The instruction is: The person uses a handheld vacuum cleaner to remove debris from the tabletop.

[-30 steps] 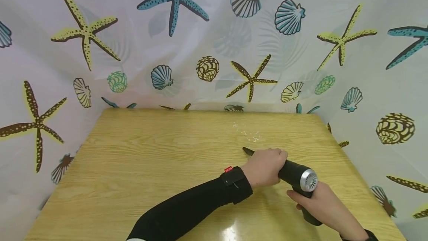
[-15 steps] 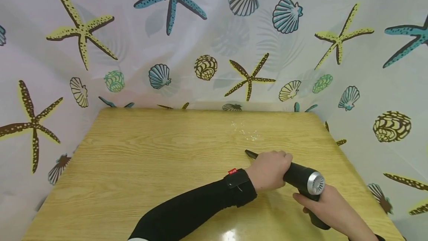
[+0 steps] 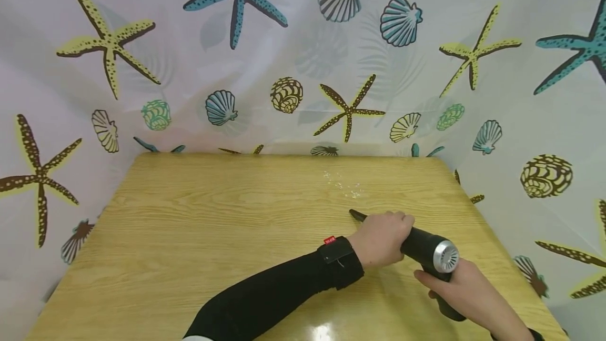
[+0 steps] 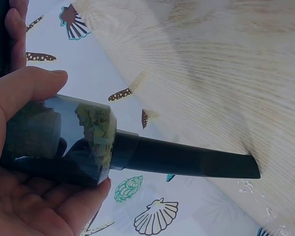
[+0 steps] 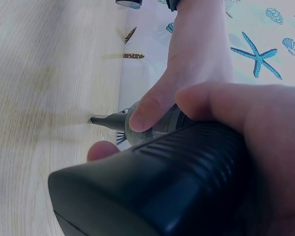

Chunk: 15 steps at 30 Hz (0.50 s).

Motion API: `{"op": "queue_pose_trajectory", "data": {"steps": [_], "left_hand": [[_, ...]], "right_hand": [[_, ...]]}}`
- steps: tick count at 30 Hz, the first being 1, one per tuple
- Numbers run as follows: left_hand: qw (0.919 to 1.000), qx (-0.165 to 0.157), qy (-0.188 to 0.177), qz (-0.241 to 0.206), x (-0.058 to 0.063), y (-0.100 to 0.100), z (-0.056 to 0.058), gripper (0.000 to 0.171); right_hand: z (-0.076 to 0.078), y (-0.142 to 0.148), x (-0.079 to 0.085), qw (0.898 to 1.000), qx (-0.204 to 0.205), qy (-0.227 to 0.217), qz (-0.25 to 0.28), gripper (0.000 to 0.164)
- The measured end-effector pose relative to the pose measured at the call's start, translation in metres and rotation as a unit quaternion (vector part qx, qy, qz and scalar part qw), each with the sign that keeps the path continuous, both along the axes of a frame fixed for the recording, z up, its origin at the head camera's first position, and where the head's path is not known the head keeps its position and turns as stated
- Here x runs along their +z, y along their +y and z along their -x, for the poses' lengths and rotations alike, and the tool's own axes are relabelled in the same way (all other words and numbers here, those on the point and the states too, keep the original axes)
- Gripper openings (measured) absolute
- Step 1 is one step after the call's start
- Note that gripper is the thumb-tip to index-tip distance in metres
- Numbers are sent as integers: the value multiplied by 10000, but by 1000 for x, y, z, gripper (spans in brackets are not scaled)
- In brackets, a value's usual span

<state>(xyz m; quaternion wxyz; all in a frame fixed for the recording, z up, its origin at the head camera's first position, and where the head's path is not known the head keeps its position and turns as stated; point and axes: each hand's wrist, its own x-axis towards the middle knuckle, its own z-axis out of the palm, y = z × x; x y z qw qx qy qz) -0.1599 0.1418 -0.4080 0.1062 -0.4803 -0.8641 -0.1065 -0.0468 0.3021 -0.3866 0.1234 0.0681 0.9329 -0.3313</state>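
Observation:
Both hands hold a black handheld vacuum cleaner point(image 3: 423, 247) with a silver vented end cap. My left hand point(image 3: 382, 240) grips its clear front cup point(image 4: 96, 129), thumb on one side and fingers below in the left wrist view. My right hand point(image 3: 466, 289) is wrapped round the black handle point(image 5: 152, 184). From the cup a narrow black nozzle point(image 4: 187, 157) points away towards scattered white bits point(image 3: 354, 193) on the table. The nozzle tip is apart from the bits; whether it touches the wood I cannot tell. Greenish patches show in the cup, perhaps reflections.
The wood-grain table point(image 3: 213, 214) reaches to a white curtain point(image 3: 265, 67) printed with starfish and shells, which stands round the back and sides. A black sleeve with a wrist strap point(image 3: 337, 257) crosses the front of the table on my left arm.
Both hands and the vacuum have shifted slightly right and back, so the nozzle tip is a little farther from the white bits. The head view has turned slightly right.

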Motion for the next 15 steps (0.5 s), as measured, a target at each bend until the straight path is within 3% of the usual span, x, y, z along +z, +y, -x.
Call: {"op": "queue_pose_trajectory", "data": {"steps": [5,15], "left_hand": [[9999,-28,-123,35,-2,1,5,47],[9996,-113,-241,67,-3,2,14,47]], "right_hand": [[3,-1,-3,9999,22,123,-66,72],[8,-4,-5,9995,-2,307,-95,63]]}}
